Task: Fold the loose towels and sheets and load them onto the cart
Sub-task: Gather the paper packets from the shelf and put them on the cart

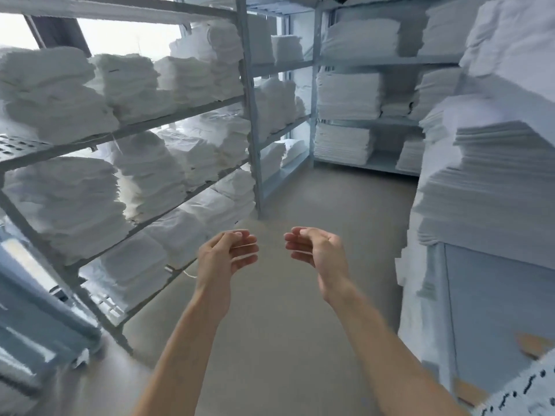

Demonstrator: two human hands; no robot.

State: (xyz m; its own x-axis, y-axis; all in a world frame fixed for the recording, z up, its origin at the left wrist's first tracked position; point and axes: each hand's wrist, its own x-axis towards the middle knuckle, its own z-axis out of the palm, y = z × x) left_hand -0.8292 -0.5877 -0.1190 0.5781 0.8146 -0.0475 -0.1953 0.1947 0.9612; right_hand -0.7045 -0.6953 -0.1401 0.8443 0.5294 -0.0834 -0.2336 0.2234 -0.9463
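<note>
My left hand (228,253) and my right hand (315,247) are stretched out in front of me over the bare floor, palms facing each other, fingers loosely curved, holding nothing. Folded white towels (63,205) fill the grey metal shelving (186,114) on my left. A tall stack of folded white sheets (480,190) rises at my right on a pale grey unit (495,310). At the lower left, a blurred grey-blue frame (39,319) stands beside the shelving; I cannot tell whether it is the cart.
More shelves with stacked white linen (348,91) line the back wall. A beige floor aisle (315,205) runs between the racks toward the back. A patterned white cloth (528,391) and a brown item (531,346) show at the bottom right.
</note>
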